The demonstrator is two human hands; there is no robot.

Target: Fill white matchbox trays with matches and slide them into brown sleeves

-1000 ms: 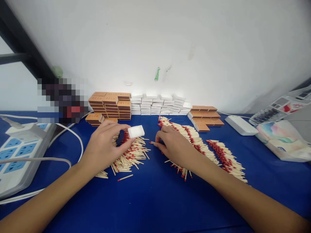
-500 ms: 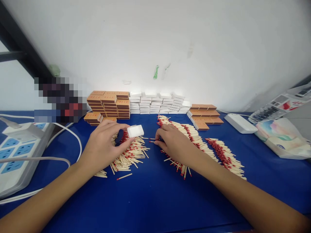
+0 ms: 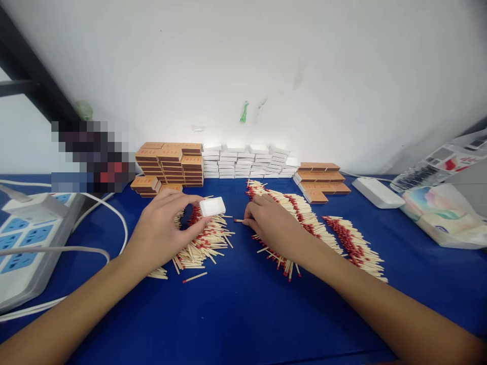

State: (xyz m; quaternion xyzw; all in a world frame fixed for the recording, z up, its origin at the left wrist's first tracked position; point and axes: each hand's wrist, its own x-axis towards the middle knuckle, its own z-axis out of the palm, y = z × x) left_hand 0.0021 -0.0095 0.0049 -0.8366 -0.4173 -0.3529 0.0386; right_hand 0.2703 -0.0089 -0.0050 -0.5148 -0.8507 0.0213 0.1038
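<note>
And here the left hand [image 3: 162,225], thumb and fingers spread just tray-wide, pinches a small white rectangular cardboard tray [image 3: 212,207] by its edges, seemingly to leave its face clear, while right of it the right hand [image 3: 276,223], fingertips together, grips a red-headed wooden match [image 3: 239,220].

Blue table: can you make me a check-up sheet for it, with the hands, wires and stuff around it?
Surface: blue table, loose match lying on it.
Job's things: match piles; orange matchboxes and white boxes stacked along the back.
Clutter: pastel soft pack and white block at right.
Hands: left hand grips a small white box; right hand pinches a red-tipped match.
Cables: white cables by the power strip, left.
Surroundings: pale wall with a green mark; blurred patch at left, contents unclear.
</note>
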